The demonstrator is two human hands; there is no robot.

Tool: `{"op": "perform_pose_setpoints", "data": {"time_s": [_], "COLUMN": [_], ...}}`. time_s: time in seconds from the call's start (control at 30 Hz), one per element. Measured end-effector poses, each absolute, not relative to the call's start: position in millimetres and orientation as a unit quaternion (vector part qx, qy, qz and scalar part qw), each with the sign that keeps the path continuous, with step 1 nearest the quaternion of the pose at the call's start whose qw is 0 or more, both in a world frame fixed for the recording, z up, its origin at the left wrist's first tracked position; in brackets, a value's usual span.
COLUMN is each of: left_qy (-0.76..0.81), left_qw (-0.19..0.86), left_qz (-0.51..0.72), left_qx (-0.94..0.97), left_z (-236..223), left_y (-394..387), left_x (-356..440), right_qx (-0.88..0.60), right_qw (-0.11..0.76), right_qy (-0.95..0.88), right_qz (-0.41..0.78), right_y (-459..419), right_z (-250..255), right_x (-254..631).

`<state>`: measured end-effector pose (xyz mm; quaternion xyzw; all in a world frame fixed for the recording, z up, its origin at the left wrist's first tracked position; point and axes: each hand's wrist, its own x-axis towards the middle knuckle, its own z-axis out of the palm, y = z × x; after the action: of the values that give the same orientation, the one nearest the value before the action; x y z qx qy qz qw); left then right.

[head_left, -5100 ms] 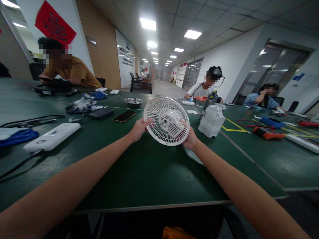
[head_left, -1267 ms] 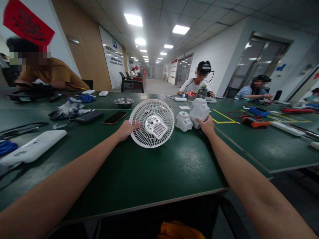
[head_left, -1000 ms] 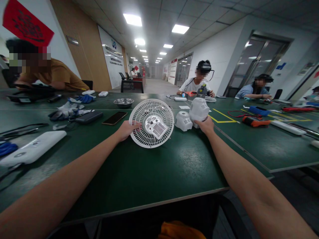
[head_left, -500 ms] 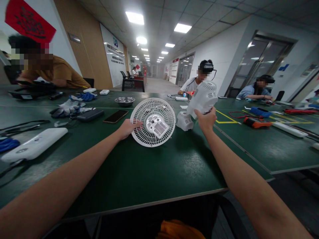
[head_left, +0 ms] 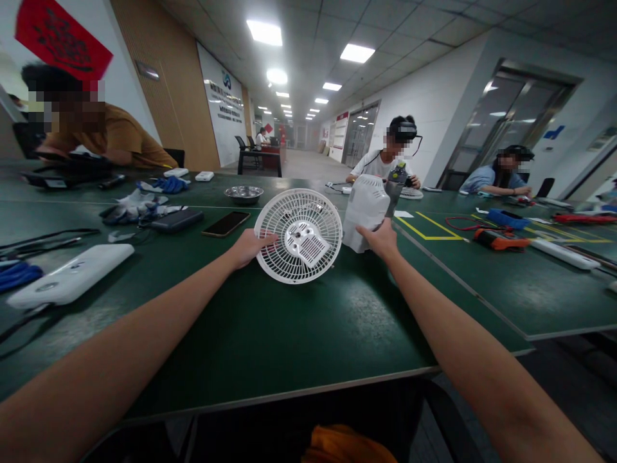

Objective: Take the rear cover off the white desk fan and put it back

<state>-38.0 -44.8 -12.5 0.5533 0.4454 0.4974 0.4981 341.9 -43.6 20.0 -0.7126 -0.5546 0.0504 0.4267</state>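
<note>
Our left hand [head_left: 247,247] pinches one edge of the white grille [head_left: 299,239], tilted just right of those fingers; our right hand [head_left: 384,240] grips the white housing [head_left: 366,204], above and left of its fingers. Held one-sidedly, the grille could swivel; a slack right grip could let the housing bump it.

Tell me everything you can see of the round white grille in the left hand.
The round white grille looks like plastic, with a rim, narrow ribs radiating inward and crossing rings. Its hub has a small central hole and a slotted panel at lower right. It faces the viewer. The left hand grips its left edge over the green table; whether the bottom rests there is unclear. A white housing is close on its right; contact is uncertain.
</note>
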Motion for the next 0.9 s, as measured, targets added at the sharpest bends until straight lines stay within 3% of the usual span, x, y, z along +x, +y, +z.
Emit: {"op": "perform_pose_setpoints", "data": {"time_s": [0.23, 0.57, 0.9], "left_qy": [0.456, 0.456, 0.454], "left_qw": [0.494, 0.499, 0.491], "left_qz": [0.491, 0.477, 0.487], "left_qx": [0.554, 0.562, 0.562], "left_z": [-12, -13, -13], "left_y": [-46, -43, -44], "left_x": [-38, -42, -40], "right_qx": [-0.703, -0.707, -0.708], "right_qw": [0.425, 0.517, 0.552], "right_qy": [-0.566, -0.482, -0.437], "right_qz": [0.067, 0.003, 0.058], "right_y": [-45, -28, -17], "right_z": [15, 17, 8], "right_x": [341, 386, 418]}}
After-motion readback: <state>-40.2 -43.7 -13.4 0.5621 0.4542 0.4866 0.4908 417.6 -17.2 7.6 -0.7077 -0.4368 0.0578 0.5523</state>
